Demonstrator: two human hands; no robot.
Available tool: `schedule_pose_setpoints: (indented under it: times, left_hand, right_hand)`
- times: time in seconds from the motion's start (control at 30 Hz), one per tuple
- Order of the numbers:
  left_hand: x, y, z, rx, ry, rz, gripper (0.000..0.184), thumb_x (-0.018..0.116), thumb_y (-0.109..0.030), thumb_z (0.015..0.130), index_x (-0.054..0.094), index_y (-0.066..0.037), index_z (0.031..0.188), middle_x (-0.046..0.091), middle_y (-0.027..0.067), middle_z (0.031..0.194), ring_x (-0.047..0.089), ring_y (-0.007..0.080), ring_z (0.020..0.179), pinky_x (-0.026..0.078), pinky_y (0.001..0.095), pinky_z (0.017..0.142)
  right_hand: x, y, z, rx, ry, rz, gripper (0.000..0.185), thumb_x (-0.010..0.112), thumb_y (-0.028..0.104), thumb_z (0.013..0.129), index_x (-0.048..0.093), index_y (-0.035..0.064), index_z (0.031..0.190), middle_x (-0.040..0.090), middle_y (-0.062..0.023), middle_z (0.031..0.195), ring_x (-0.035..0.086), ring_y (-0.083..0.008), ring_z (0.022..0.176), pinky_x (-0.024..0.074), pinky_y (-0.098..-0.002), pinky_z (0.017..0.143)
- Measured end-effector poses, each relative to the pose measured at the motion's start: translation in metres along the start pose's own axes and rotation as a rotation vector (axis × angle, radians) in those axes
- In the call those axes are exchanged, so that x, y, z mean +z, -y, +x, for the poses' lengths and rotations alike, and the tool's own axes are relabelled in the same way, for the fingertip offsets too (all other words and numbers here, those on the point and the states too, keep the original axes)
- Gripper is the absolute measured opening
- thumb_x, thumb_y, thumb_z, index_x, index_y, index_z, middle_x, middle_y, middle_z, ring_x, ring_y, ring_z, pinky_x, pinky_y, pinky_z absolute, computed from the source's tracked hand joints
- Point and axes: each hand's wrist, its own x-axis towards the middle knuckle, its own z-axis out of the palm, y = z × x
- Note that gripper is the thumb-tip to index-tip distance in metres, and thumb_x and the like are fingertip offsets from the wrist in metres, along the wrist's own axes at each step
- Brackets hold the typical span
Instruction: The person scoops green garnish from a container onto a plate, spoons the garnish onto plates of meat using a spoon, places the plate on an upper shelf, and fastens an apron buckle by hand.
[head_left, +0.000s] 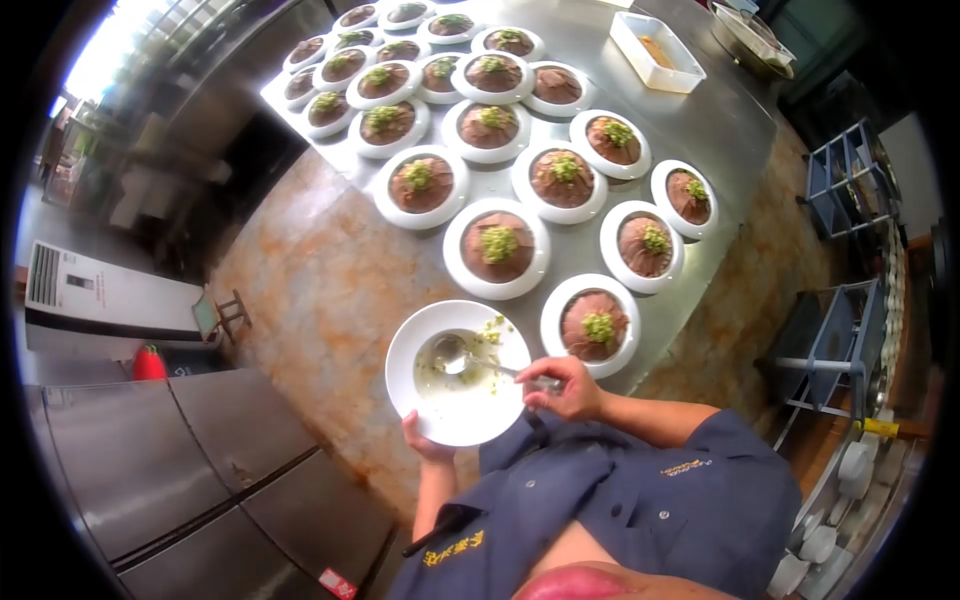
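Note:
My left hand [425, 440] grips the lower rim of a white bowl [405, 365], which holds some liquid and scattered bits of chopped green. In my right hand [568, 388] is the handle of a metal spoon [452, 355], its round head inside the bowl. Just beyond the bowl, several white plates stand on the metal table, each with a mound of brown slices topped with chopped green. The nearest are one plate [548, 340] above my right hand and another plate [455, 265] above the bowl.
A clear plastic container [617, 40] with something orange sits at the metal table's [720, 130] far right, beside a large round pan [750, 50]. Blue-grey racks [825, 345] stand to the right. Steel cabinets [230, 430] and a white appliance [120, 290] are at left.

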Motion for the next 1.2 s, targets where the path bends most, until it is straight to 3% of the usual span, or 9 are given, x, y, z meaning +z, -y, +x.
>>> schedule_pose_setpoints:
  times: [0.1,0.2,0.43,0.53,0.63,0.9,0.97,1.07,1.2]
  left_hand:
    - [-0.013,-0.077,0.002,0.017,0.04,0.147,0.076,0.053,-0.043,0.086,0.042,-0.001,0.148,0.055,0.0187,0.14,0.058,0.0358,0.125,0.047,0.0479,0.107]
    - [-0.038,-0.125,0.002,0.024,0.109,0.179,0.076,0.053,-0.043,0.086,0.042,-0.002,0.149,0.054,0.0185,0.141,0.056,0.0357,0.127,0.046,0.0478,0.108]
    - [-0.09,-0.201,-0.007,0.04,0.029,0.085,0.078,0.049,-0.047,0.087,0.041,-0.001,0.15,0.051,0.0183,0.145,0.051,0.0352,0.132,0.043,0.048,0.11]
    - [-0.097,-0.235,0.007,0.03,0.033,0.072,0.078,0.047,-0.048,0.088,0.041,-0.001,0.15,0.05,0.0182,0.145,0.05,0.0347,0.132,0.042,0.0476,0.11]
    - [-0.102,-0.28,0.038,-0.002,0.08,0.133,0.075,0.046,-0.048,0.089,0.043,-0.001,0.148,0.048,0.0187,0.146,0.049,0.0339,0.133,0.042,0.0467,0.11]
    - [-0.061,-0.391,0.16,-0.13,0.157,0.366,0.075,0.047,-0.048,0.088,0.045,0.001,0.145,0.047,0.0192,0.145,0.049,0.0352,0.132,0.045,0.0476,0.107]
    - [-0.053,-0.403,0.199,-0.148,0.221,0.405,0.076,0.048,-0.048,0.088,0.045,0.001,0.145,0.047,0.0195,0.146,0.049,0.0356,0.133,0.045,0.048,0.108]
    - [-0.018,-0.42,0.234,-0.175,0.265,0.392,0.079,0.047,-0.049,0.088,0.043,0.001,0.148,0.046,0.0196,0.149,0.047,0.0363,0.135,0.044,0.0489,0.109]
    - [0.006,-0.448,0.276,-0.206,0.324,0.311,0.083,0.047,-0.051,0.087,0.04,0.001,0.152,0.044,0.0194,0.152,0.045,0.0373,0.137,0.04,0.0497,0.112]
  right_hand:
    - [0.065,0.008,0.045,0.05,-0.077,0.136,0.027,0.077,0.009,0.092,0.069,0.0012,0.116,0.073,-0.0086,0.094,0.067,-0.0103,0.078,0.0555,-0.0269,0.072]
    - [0.115,0.014,0.089,-0.059,-0.057,-0.182,0.023,0.077,0.013,0.092,0.071,0.0013,0.111,0.073,-0.0096,0.1,0.063,-0.01,0.078,0.0537,-0.0272,0.072]
    - [0.214,0.004,0.145,-0.187,0.004,-0.245,0.026,0.074,0.02,0.095,0.07,0.0031,0.114,0.071,-0.0112,0.102,0.069,-0.0198,0.08,0.0547,-0.0328,0.069]
    - [0.248,0.004,0.168,-0.179,0.117,-0.329,0.03,0.071,0.03,0.096,0.07,0.0054,0.113,0.069,-0.013,0.101,0.069,-0.0292,0.086,0.0547,-0.0388,0.077]
    - [0.277,0.0,0.202,-0.226,0.086,-0.355,0.03,0.07,0.032,0.096,0.07,0.0065,0.112,0.069,-0.0129,0.101,0.068,-0.0301,0.09,0.0541,-0.0394,0.079]
    - [0.32,-0.005,0.285,-0.173,-0.366,-0.312,0.018,0.063,0.015,0.099,0.068,0.0038,0.112,0.067,-0.0131,0.102,0.067,-0.0319,0.091,0.0534,-0.0385,0.081]
    - [0.314,0.002,0.302,-0.154,-0.407,-0.352,0.016,0.062,0.01,0.098,0.068,0.0034,0.111,0.066,-0.013,0.103,0.066,-0.0329,0.091,0.0534,-0.0398,0.08]
    - [0.304,-0.005,0.342,-0.357,-0.386,-0.519,0.016,0.064,0.005,0.094,0.068,0.0035,0.11,0.066,-0.0143,0.103,0.066,-0.0333,0.094,0.0536,-0.0416,0.081]
    - [0.298,-0.012,0.412,-0.361,-0.477,-0.386,0.014,0.064,0.009,0.097,0.071,0.0031,0.108,0.066,-0.0118,0.102,0.067,-0.031,0.093,0.0532,-0.0395,0.081]
